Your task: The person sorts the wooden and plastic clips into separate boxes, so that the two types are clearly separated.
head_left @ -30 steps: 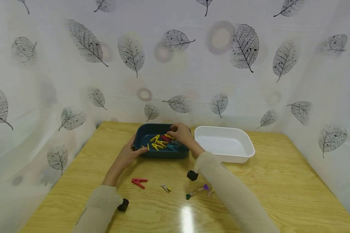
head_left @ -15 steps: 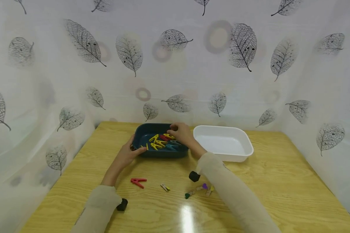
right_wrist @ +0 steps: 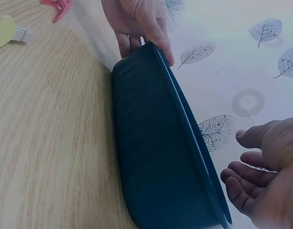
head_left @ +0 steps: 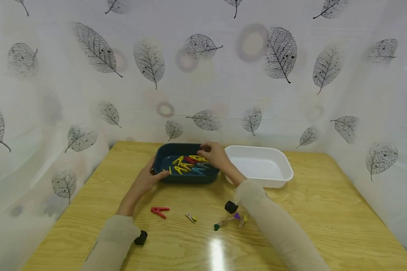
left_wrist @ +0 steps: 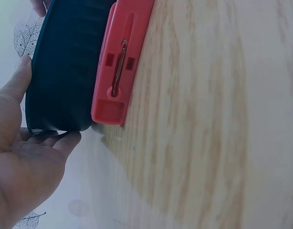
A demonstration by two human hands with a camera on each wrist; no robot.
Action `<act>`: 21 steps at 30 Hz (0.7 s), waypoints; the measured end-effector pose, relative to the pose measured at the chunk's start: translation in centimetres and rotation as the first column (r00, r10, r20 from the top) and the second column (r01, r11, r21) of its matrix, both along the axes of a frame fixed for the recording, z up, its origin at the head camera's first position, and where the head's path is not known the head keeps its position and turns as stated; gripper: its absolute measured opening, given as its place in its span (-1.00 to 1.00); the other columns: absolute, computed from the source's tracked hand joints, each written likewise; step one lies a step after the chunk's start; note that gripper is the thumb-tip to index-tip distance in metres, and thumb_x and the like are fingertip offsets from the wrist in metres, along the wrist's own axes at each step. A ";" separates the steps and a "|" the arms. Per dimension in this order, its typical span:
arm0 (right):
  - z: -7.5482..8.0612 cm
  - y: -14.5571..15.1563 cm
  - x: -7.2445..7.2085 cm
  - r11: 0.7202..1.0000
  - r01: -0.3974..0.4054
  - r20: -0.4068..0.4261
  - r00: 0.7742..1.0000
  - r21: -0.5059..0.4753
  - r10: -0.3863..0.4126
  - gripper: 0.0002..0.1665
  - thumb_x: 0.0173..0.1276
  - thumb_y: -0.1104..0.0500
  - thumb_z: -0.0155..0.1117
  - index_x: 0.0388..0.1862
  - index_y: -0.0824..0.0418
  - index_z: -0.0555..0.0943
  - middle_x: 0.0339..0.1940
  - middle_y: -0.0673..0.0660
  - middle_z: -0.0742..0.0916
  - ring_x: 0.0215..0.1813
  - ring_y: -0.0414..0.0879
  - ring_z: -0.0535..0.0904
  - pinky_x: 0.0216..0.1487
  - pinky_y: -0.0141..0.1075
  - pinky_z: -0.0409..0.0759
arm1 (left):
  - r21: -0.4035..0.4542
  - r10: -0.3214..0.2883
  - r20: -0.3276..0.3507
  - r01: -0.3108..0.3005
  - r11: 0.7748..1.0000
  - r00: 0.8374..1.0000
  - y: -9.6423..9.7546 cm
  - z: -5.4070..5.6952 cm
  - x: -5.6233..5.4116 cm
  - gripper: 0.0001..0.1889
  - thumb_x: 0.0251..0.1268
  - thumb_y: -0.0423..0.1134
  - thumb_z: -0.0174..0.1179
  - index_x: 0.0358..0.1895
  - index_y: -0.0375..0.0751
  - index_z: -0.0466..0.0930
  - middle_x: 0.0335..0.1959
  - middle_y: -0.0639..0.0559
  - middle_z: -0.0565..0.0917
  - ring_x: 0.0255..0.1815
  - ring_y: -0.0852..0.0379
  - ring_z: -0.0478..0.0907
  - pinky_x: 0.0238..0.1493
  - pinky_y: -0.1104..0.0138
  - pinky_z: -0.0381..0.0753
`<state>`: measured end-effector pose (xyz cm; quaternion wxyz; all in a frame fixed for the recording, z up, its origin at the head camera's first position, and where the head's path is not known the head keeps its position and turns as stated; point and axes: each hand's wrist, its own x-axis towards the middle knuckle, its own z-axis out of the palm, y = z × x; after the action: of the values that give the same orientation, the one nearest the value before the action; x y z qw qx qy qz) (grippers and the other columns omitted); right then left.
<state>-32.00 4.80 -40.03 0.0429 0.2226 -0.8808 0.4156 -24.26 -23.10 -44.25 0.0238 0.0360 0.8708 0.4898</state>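
My left hand (head_left: 147, 180) grips the left end of a dark blue plastic basin (head_left: 190, 180), thumb on the rim and fingers against the outer wall in the left wrist view. Inside the basin lie several clothespins: yellow ones (head_left: 185, 166), a red one (head_left: 190, 160) and blue-grey ones (head_left: 198, 171). Over the basin's right side hovers my right hand (head_left: 214, 155). Its fingers are loosely bent, and the right wrist view shows a gap between thumb and fingers (right_wrist: 251, 174) with nothing in it.
A white basin (head_left: 279, 183) stands to the right. Nearer on the wooden table lie a red clothespin (head_left: 160, 211), a small wooden clothespin (head_left: 190, 217) with a yellow bit, and wooden clothespins with green (head_left: 216, 227), purple (head_left: 236, 216) and yellow (head_left: 245, 218) decorations. A leaf-print curtain (head_left: 203, 75) hangs behind.
My right hand has shifted slightly to the right over the basin, and the right forearm has moved right with it. My left hand keeps its grip on the basin.
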 end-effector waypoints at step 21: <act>0.6 0.8 4.7 0.993 -0.105 -0.042 0.994 -0.044 0.103 -0.63 0.49 0.15 0.36 0.17 0.33 0.69 0.01 0.22 0.79 -0.04 0.04 0.71 -0.04 -0.13 0.69 | 0.014 -0.001 0.011 0.001 1.000 1.000 0.0 -0.2 -0.2 -0.01 0.52 -0.09 0.26 0.68 -0.33 -0.27 0.65 -0.41 -0.07 0.60 -0.35 0.05 0.56 -0.09 0.10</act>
<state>-27.27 5.63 -39.42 0.0437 0.2754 -0.8572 0.4330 -24.42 -23.14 -44.44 0.0285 0.0341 0.8671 0.4961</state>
